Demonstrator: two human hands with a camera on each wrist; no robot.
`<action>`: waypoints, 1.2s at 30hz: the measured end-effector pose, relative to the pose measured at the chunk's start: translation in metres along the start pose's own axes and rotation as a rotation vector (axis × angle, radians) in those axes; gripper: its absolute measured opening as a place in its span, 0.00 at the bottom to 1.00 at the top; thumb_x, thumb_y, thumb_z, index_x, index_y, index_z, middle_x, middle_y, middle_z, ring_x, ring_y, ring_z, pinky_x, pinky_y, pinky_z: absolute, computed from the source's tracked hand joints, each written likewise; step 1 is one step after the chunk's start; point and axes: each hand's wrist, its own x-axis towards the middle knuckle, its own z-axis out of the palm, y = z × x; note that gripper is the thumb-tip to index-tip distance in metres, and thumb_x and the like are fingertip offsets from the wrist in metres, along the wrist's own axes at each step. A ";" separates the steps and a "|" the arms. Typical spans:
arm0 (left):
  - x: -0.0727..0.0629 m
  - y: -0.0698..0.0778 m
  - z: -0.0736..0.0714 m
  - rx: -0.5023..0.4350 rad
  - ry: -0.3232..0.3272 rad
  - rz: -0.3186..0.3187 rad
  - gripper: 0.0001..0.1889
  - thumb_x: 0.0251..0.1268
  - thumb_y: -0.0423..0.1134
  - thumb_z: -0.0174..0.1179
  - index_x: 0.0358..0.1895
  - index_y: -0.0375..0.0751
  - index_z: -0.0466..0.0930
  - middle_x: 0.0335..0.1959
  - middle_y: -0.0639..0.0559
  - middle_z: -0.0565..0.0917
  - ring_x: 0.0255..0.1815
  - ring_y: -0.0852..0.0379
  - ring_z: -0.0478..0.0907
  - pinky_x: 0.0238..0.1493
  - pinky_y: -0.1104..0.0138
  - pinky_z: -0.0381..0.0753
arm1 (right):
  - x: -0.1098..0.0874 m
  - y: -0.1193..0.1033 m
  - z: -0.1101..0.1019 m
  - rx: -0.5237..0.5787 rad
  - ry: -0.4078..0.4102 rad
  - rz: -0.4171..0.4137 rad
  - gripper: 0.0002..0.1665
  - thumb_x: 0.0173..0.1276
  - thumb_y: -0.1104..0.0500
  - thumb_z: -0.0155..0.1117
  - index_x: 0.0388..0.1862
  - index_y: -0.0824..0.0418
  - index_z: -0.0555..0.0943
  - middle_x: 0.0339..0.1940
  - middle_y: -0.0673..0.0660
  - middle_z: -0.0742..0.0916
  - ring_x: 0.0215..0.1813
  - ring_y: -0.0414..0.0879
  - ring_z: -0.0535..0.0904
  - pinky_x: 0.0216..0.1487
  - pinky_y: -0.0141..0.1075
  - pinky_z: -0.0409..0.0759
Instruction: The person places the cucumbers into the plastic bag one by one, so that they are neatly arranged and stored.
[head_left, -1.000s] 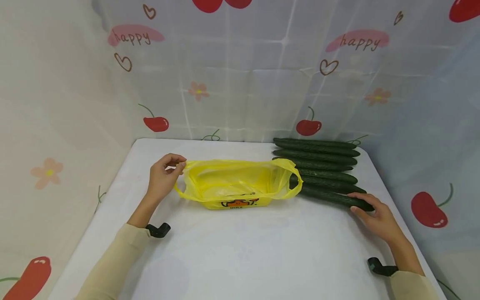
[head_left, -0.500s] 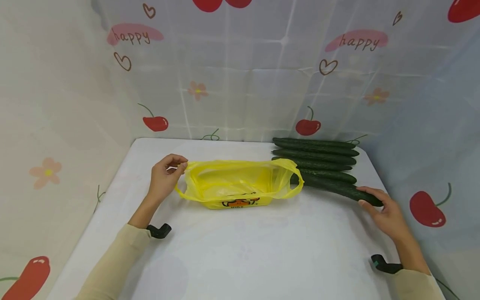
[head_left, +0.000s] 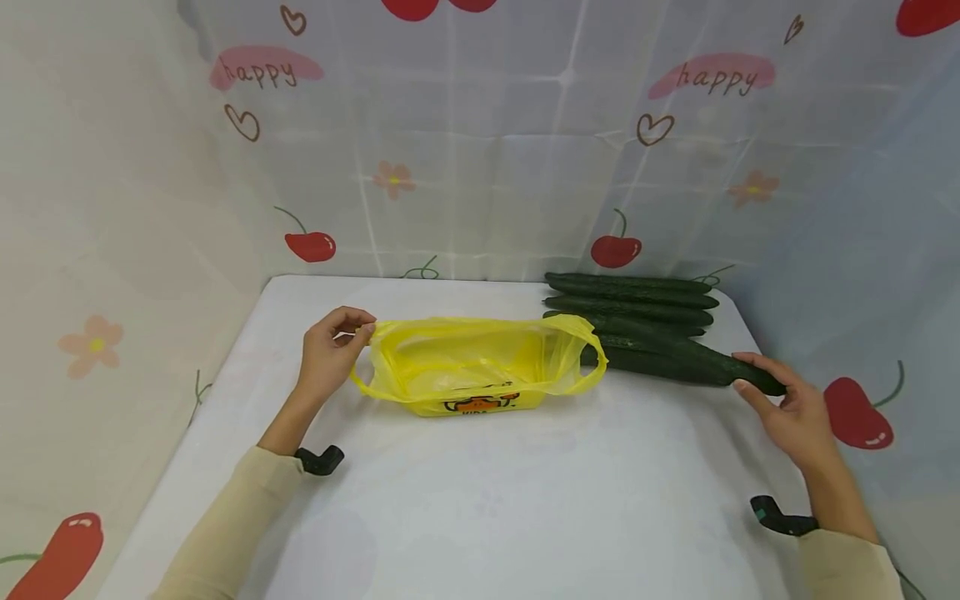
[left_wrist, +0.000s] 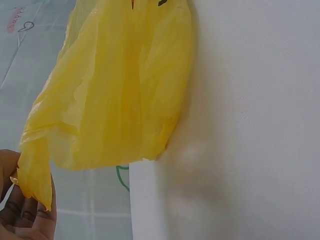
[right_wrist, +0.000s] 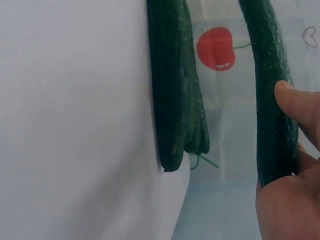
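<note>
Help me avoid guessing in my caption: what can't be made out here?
Held cucumber: far end cut off by the right wrist view's top edge; near end covered there by the right hand.
Nearest resting cucumber: left end partly behind the yellow plastic bag, head view.
Printed lettering: too small and creased to read fully, head view.

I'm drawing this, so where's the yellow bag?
In the head view, the yellow bag sits on the table, the left hand pinching its left side, cucumbers at its right.
</note>
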 end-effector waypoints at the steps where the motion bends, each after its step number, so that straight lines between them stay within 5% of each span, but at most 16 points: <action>1: 0.000 0.000 0.000 0.003 0.000 0.000 0.08 0.78 0.41 0.67 0.50 0.43 0.87 0.47 0.48 0.89 0.43 0.65 0.83 0.47 0.81 0.83 | 0.001 -0.002 0.000 0.012 -0.002 0.012 0.26 0.74 0.70 0.69 0.70 0.64 0.82 0.62 0.29 0.83 0.60 0.25 0.77 0.49 0.15 0.73; 7: -0.001 -0.001 0.001 0.029 0.001 -0.010 0.08 0.78 0.41 0.67 0.51 0.43 0.87 0.47 0.48 0.89 0.43 0.65 0.83 0.47 0.81 0.82 | 0.005 -0.011 0.000 0.020 -0.018 0.069 0.26 0.77 0.66 0.69 0.72 0.62 0.81 0.62 0.27 0.81 0.54 0.28 0.74 0.26 0.31 0.67; 16: 0.002 -0.001 0.005 0.034 0.006 0.012 0.08 0.78 0.40 0.66 0.51 0.42 0.87 0.47 0.45 0.89 0.43 0.65 0.83 0.47 0.81 0.83 | 0.015 -0.035 0.009 -0.025 -0.013 0.071 0.25 0.78 0.60 0.70 0.72 0.54 0.82 0.61 0.28 0.81 0.39 0.34 0.67 0.17 0.39 0.59; 20: 0.001 0.002 0.007 0.026 -0.002 0.007 0.08 0.78 0.41 0.66 0.51 0.42 0.87 0.48 0.46 0.89 0.43 0.64 0.83 0.47 0.80 0.83 | 0.020 -0.044 0.017 0.014 -0.014 -0.004 0.26 0.75 0.67 0.70 0.70 0.59 0.83 0.64 0.33 0.82 0.42 0.35 0.69 0.16 0.38 0.58; 26: -0.002 0.003 0.010 0.034 -0.016 -0.001 0.08 0.78 0.41 0.66 0.52 0.43 0.86 0.48 0.47 0.89 0.44 0.61 0.83 0.46 0.81 0.82 | 0.022 -0.063 0.034 0.062 -0.052 -0.087 0.26 0.73 0.72 0.70 0.69 0.64 0.82 0.65 0.31 0.81 0.58 0.29 0.72 0.22 0.33 0.62; 30: -0.004 0.003 0.009 0.071 -0.019 0.012 0.12 0.78 0.46 0.66 0.55 0.45 0.86 0.51 0.48 0.89 0.49 0.58 0.83 0.49 0.78 0.80 | 0.030 -0.077 0.049 0.103 -0.089 -0.107 0.26 0.74 0.71 0.69 0.69 0.63 0.83 0.65 0.31 0.80 0.70 0.27 0.71 0.45 0.20 0.73; 33: -0.005 0.003 0.007 0.112 -0.046 0.016 0.15 0.77 0.50 0.68 0.58 0.47 0.84 0.54 0.50 0.88 0.54 0.55 0.82 0.54 0.70 0.78 | 0.035 -0.086 0.060 0.135 -0.112 -0.139 0.26 0.73 0.73 0.69 0.68 0.64 0.83 0.64 0.32 0.81 0.73 0.29 0.70 0.66 0.15 0.67; 36: -0.006 0.002 0.006 0.141 -0.078 0.020 0.17 0.75 0.50 0.70 0.59 0.48 0.83 0.57 0.51 0.87 0.58 0.53 0.81 0.58 0.64 0.77 | 0.038 -0.093 0.072 0.145 -0.129 -0.172 0.26 0.72 0.74 0.70 0.68 0.64 0.83 0.65 0.39 0.82 0.72 0.29 0.70 0.70 0.15 0.64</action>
